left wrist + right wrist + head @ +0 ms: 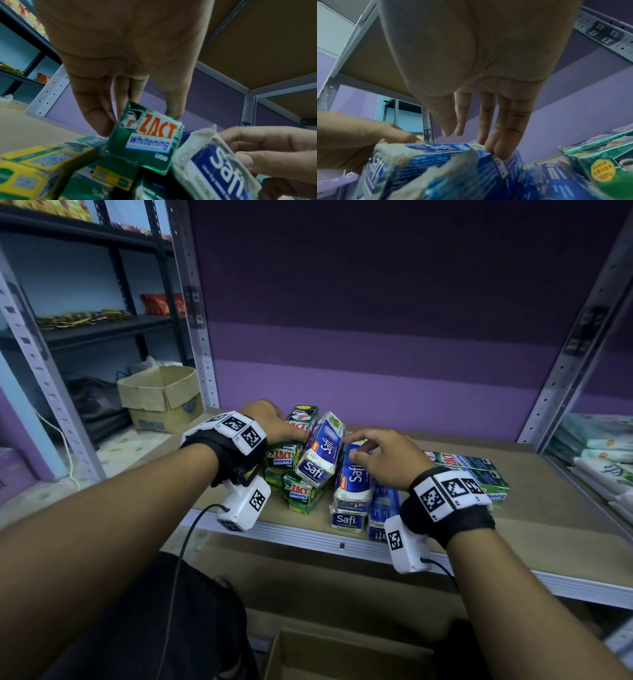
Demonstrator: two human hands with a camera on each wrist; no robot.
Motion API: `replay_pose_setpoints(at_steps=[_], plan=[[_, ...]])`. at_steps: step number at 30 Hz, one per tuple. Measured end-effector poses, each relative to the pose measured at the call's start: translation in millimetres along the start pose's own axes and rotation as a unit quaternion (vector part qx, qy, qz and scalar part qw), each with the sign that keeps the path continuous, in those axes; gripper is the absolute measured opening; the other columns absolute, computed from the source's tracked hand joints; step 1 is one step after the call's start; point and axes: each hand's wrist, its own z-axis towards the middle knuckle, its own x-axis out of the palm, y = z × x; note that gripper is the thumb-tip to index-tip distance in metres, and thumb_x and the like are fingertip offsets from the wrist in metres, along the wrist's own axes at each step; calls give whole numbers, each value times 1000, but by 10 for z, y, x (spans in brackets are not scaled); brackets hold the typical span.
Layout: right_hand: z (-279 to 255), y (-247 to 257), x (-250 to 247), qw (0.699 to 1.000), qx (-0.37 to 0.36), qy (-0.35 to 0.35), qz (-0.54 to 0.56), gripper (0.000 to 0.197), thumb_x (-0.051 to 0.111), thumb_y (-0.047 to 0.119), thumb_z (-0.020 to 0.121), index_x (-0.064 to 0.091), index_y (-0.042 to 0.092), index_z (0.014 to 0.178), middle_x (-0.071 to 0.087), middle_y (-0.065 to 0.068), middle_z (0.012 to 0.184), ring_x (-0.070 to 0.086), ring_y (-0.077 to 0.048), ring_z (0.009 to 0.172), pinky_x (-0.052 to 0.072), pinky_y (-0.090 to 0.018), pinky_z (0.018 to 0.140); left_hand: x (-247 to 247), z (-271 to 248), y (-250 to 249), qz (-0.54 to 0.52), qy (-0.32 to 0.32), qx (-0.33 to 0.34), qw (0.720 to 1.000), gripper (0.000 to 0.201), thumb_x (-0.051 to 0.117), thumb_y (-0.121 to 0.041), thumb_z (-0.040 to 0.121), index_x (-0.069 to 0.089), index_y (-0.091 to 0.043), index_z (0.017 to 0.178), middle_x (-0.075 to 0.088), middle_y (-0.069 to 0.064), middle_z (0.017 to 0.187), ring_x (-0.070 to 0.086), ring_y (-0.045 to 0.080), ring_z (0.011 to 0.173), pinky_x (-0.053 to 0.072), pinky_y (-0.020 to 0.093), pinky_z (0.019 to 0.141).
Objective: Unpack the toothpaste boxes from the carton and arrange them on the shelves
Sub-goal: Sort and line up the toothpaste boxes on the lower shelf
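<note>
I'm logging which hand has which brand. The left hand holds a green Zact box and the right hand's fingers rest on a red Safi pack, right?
Not quite: the Safi pack under the right hand is blue and white, not red, as the right wrist view shows. The left hand does hold a green Zact box.

Seen from under the wrist, the right hand [488,75] reaches down, fingers nearly straight, two fingertips [502,154] touching a blue Safi toothpaste pack [453,162]. The left hand [356,140] comes in from the left, touching the same pack. Green boxes [599,155] lie at right.
</note>
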Motion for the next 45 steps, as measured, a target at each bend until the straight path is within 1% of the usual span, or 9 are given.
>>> replay_pose_setpoints(at_steps=[8, 12, 16, 20, 24, 29, 35, 41, 45], plan=[[14, -44, 29, 1000, -1, -2, 15, 20, 60, 29, 96, 63, 36, 115, 67, 6, 106, 65, -12, 96, 53, -25, 65, 144, 25, 95, -121, -86, -7, 989, 39, 84, -43, 66, 67, -19, 92, 74, 1, 95, 70, 19, 85, 58, 39, 85], [46, -83, 16, 999, -1, -20, 45, 13, 62, 28, 95, 64, 40, 101, 70, 8, 97, 67, -8, 86, 58, -31, 68, 96, 32, 5, -195, -121, 53, 972, 49, 85, -33, 69, 67, -24, 113, 72, -8, 100, 70, 10, 82, 59, 37, 82], [83, -86, -78, 989, -3, -91, 117, 22, 63, 26, 94, 65, 31, 115, 66, 2, 89, 68, -20, 79, 61, -41, 70, 36, -60, -162, -213, -131, 135, 959, 58, 83, -38, 69, 63, -31, 123, 68, -20, 101, 72, 8, 80, 61, 41, 75], [58, -77, -268, 943, 19, -171, 285, 31, 62, 28, 96, 57, 28, 127, 64, -11, 105, 70, -24, 76, 62, -38, 63, 87, -238, -303, -183, -154, 201, 950, 63, 76, -50, 66, 59, -39, 126, 68, -23, 106, 68, 0, 77, 61, 38, 72], [-13, -59, -419, 884, 13, -217, 415, 39, 64, 31, 95, 52, 26, 132, 63, -14, 118, 72, -24, 81, 61, -36, 66, 201, -422, -399, -170, -172, 245, 939, 61, 75, -45, 71, 56, -42, 129, 68, -24, 102, 65, -8, 77, 61, 33, 70], [-102, -38, -504, 847, -21, -217, 484, 46, 71, 31, 90, 53, 25, 131, 72, -10, 109, 73, -32, 91, 60, -36, 70, 380, -581, -497, -155, -183, 295, 925, 65, 74, -41, 73, 52, -41, 135, 65, -21, 116, 63, -2, 90, 57, 33, 78], [-157, -64, -535, 824, -56, -236, 512, 54, 78, 11, 83, 46, 15, 127, 66, -28, 111, 72, -37, 94, 60, -42, 72, 572, -631, -540, -146, -192, 322, 915, 64, 68, -41, 75, 48, -42, 136, 63, -18, 121, 62, 13, 104, 54, 39, 82], [-268, -59, -584, 835, -88, -248, 484, 53, 78, 7, 80, 51, 19, 124, 71, -18, 105, 72, -33, 96, 60, -45, 74, 647, -583, -548, -207, -160, 349, 900, 57, 75, -29, 82, 51, -38, 133, 61, -19, 121, 63, 6, 90, 57, 37, 71], [-342, -22, -595, 864, -113, -246, 425, 51, 75, 4, 82, 55, 23, 124, 71, -14, 109, 69, -26, 108, 60, -44, 75, 632, -535, -538, -304, -141, 306, 891, 39, 68, -35, 90, 58, -36, 127, 66, -21, 117, 67, 4, 93, 57, 32, 78]])
